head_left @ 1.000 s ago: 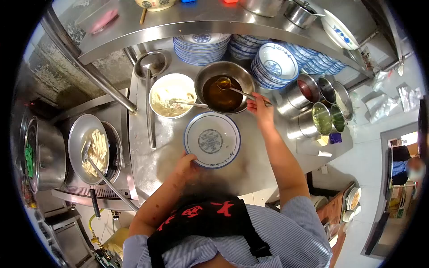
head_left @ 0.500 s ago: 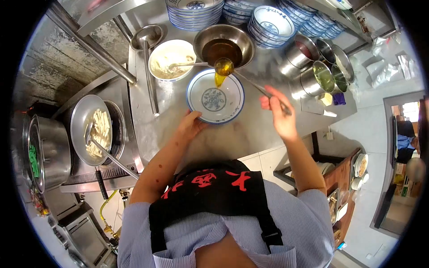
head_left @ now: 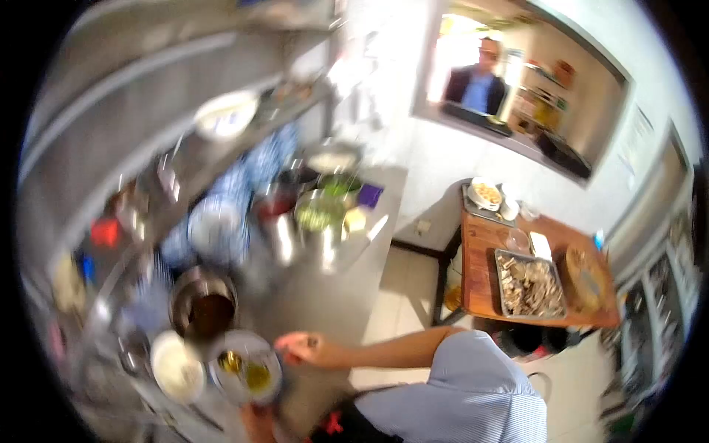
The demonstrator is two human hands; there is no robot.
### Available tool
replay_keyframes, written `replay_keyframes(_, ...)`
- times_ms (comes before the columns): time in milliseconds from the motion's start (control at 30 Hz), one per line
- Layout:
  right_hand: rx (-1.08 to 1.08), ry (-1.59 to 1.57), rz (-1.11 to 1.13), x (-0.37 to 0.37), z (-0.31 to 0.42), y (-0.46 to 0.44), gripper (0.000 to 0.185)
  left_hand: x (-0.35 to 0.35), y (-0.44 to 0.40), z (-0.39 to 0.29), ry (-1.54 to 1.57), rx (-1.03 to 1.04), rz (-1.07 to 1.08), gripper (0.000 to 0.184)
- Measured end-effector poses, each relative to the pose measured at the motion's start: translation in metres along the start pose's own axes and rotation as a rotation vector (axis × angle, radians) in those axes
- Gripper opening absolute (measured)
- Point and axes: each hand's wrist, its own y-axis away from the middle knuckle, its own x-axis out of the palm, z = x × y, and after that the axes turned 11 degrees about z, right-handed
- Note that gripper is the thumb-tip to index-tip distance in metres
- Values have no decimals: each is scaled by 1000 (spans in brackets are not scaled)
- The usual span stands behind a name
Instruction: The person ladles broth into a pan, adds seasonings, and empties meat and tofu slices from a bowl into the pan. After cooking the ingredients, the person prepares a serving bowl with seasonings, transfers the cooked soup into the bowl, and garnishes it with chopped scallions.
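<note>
Much of the view is smeared by motion. My left hand (head_left: 258,422) holds the near rim of a white bowl (head_left: 272,354). Yellow liquid (head_left: 258,376) lies in the bowl. A small ladle (head_left: 230,361) with golden liquid is over the bowl, and my right hand (head_left: 304,348) has its fingers closed at the bowl's right, round the blurred ladle handle. Behind the bowl stands a steel basin (head_left: 181,306) of dark liquid. To the left is a white bowl (head_left: 177,367) of pale paste.
Metal pots (head_left: 319,240) with green and red contents stand on the steel counter (head_left: 332,288). Stacked blue-and-white bowls (head_left: 216,225) sit under the shelf. A wooden table (head_left: 480,284) bears a tray of chopped food (head_left: 530,286). A person (head_left: 478,85) is behind the wall opening.
The view has swung to the right, showing the wooden table and the wall opening. Yellow liquid now lies in the bowl, and the ladle is over it.
</note>
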Motion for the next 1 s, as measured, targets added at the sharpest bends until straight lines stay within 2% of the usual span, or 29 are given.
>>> replay_keyframes(100, -126, -30, -28, -6, -26, -65, 30, 46, -38, -25, -164, -82, 15, 51)
replay_keyframes(133, -112, 134, 16, -9, -43, -92, 30, 61, -50, -30, -202, -101, 21, 51)
replay_keyframes(167, -244, 402, -24, -2, -30, -100, 30, 75, -61, -35, -237, -115, 40, 51)
replay_keyframes(233, -398, 807, 277, -21, -57, -144, 33, 98, -82, -38, -298, -148, 70, 51)
replay_keyframes(300, -347, 882, 377, -22, -56, -155, 38, 117, -100, -37, -334, -176, 85, 51)
replay_keyframes(467, -348, 899, 112, -43, -80, -142, 37, 152, -144, -19, -403, -245, 151, 51)
replay_keyframes(667, -283, 1024, -236, -111, -129, -33, 37, 191, -189, 12, -457, -328, 248, 51)
replay_keyframes(767, -222, 1154, -285, -125, -152, 29, 37, 206, -199, 28, -472, -373, 263, 51)
replay_keyframes(833, -197, 1314, -225, -124, -142, 61, 37, 212, -203, 35, -479, -400, 271, 51)
replay_keyframes(933, -306, 1296, -281, -130, -166, 54, 38, 216, -201, 41, -484, -423, 268, 52)
replay_keyframes(1000, -293, 1296, -268, -132, -171, 55, 38, 215, -197, 40, -479, -431, 267, 52)
